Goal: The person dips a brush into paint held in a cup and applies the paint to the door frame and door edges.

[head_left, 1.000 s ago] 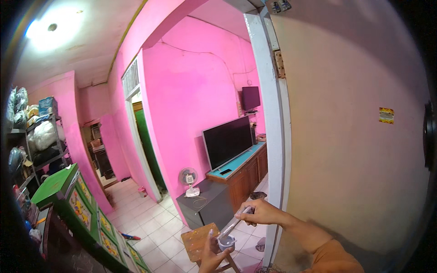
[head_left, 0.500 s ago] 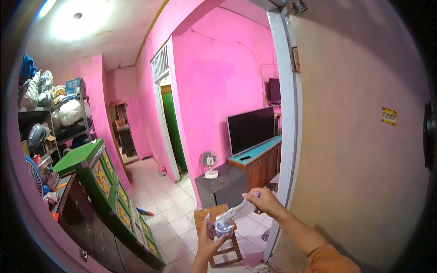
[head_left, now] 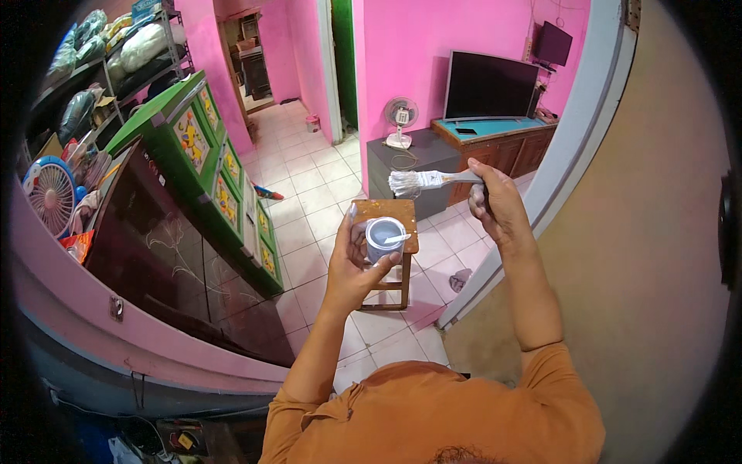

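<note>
My left hand (head_left: 357, 259) is wrapped round a small round tub (head_left: 384, 240) with pale grey-white paint in it. A short white stick-like piece lies across the tub's rim; what it is I cannot make out. In my right hand (head_left: 498, 203) is a paintbrush (head_left: 437, 180), held level by its handle, with whitened bristles pointing left. The brush is above and to the right of the tub, apart from it. White smears mark the fingers of both hands. Below the tub stands a wooden stool (head_left: 405, 284) with a paint-spotted seat.
A pale door frame (head_left: 568, 155) and beige door (head_left: 618, 309) stand close on my right. To the left are a green cabinet (head_left: 220, 174), a dark tilted panel (head_left: 166, 247) and a blue-rimmed fan (head_left: 52, 197). Farther off, a small fan (head_left: 400, 120) and a television (head_left: 491, 87) rest on low cabinets.
The brush has come out of the tub and up to the right in my right hand. My view has tipped downward, showing more of my arms and orange shirt.
</note>
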Available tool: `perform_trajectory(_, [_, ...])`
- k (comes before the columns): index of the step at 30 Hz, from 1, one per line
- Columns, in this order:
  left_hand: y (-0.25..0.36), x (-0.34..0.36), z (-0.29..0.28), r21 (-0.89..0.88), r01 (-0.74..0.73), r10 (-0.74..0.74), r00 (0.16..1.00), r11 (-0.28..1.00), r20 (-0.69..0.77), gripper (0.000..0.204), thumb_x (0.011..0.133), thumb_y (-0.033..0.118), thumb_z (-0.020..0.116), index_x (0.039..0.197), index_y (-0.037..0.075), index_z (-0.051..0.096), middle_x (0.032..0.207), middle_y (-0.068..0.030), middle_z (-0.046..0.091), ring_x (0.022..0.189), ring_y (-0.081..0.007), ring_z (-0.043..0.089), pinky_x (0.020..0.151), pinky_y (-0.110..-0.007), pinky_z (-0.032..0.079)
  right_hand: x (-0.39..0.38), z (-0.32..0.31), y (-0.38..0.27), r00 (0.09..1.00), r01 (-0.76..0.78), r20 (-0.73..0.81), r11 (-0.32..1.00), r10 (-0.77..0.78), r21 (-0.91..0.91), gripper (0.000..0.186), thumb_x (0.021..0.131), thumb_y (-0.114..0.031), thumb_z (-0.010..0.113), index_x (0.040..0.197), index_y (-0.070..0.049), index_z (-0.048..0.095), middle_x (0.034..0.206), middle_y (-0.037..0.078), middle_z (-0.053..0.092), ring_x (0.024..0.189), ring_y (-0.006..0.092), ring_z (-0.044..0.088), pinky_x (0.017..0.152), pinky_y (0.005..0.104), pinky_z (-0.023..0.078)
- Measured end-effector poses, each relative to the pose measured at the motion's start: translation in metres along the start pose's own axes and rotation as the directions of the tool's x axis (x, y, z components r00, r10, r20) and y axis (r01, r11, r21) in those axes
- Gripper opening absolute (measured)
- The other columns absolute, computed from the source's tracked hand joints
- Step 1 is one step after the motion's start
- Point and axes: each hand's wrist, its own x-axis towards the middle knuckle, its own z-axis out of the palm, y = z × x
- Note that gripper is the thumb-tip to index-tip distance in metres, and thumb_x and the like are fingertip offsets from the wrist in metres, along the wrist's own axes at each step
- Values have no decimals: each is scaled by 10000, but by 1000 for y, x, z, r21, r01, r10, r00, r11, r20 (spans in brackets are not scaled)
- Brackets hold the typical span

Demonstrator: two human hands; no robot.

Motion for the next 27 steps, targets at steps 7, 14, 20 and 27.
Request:
perform_trajectory(7, [4, -5, 2, 16, -6, 7, 999, 1000, -49, 981, 794, -74, 751, 1550, 31, 135, 1309, -171, 507, 1228, -253, 539, 1059, -380, 447, 16, 4, -12, 995, 81, 60, 995, -84, 62, 206, 941, -272, 663, 925, -81, 588, 584, 12, 583, 420, 115, 522, 380, 232, 394])
perform_trajectory(14, [-13, -35, -10, 85, -10, 22, 989, 996, -146, 930, 800, -54, 763, 1500, -31, 152, 1266, -189, 522, 1192, -269, 560, 989, -394, 515, 35, 54, -106, 877, 404, 160, 875, -454, 269, 209, 996, -256, 588, 946, -54, 600, 678, 41, 620, 525, 141, 586, 464, 254, 446])
perform_trajectory(20, [-2, -60, 4, 98, 28, -10, 983, 995, -184, 1007, 801, 29, 802, 1511, -76, 96, 1289, -195, 512, 1201, -234, 553, 1026, -352, 456, 24, 100, -253, 485, 731, 161, 500, -859, 464, 230, 981, -252, 623, 940, -26, 615, 789, 99, 659, 690, 185, 642, 632, 313, 496])
perform_trajectory(27, [-13, -86, -2, 119, -40, 75, 948, 992, -308, 821, 809, -71, 730, 1479, 16, 265, 1290, -166, 538, 1138, -258, 598, 952, -377, 546, 28, 160, -390, 186, 806, 15, 161, -982, 570, 202, 989, -139, 586, 1015, 61, 597, 894, 152, 682, 830, 244, 704, 801, 360, 603])
